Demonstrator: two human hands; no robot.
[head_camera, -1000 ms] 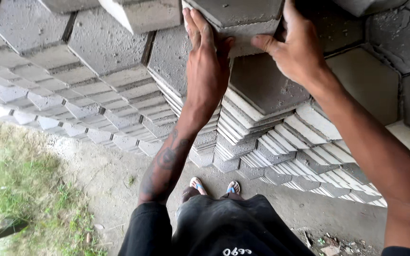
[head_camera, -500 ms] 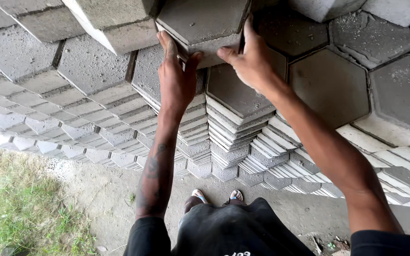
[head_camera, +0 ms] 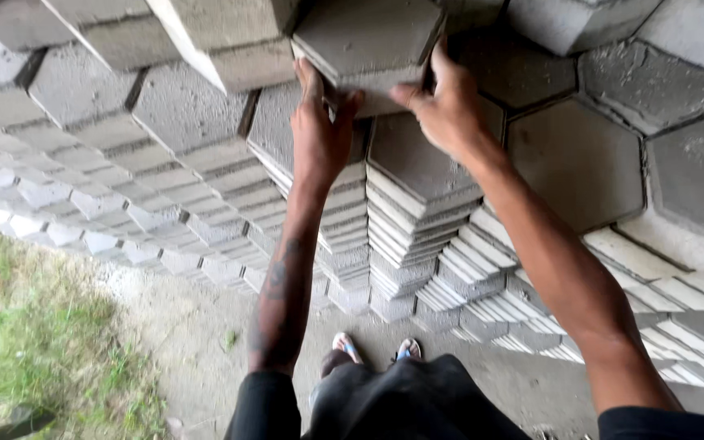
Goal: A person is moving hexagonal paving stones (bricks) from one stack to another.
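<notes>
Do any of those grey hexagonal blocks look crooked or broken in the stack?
Only the paving block held between the left hand and right hand sits tilted out of line with the neat stacks. No cracks or chips show clearly.

Grey hexagonal paver [head_camera: 368, 37], green grass [head_camera: 50, 358].

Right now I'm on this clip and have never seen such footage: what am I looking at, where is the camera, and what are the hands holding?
There is no machine here. The one camera sits on a person's head and looks down past their arms to their sandalled feet. Both bare hands take a grip on one grey hexagonal paving block: the left hand on its left side, the right hand on its right. Below it rise tall stacks of similar blocks. A strip of grass lies to the left.
</notes>
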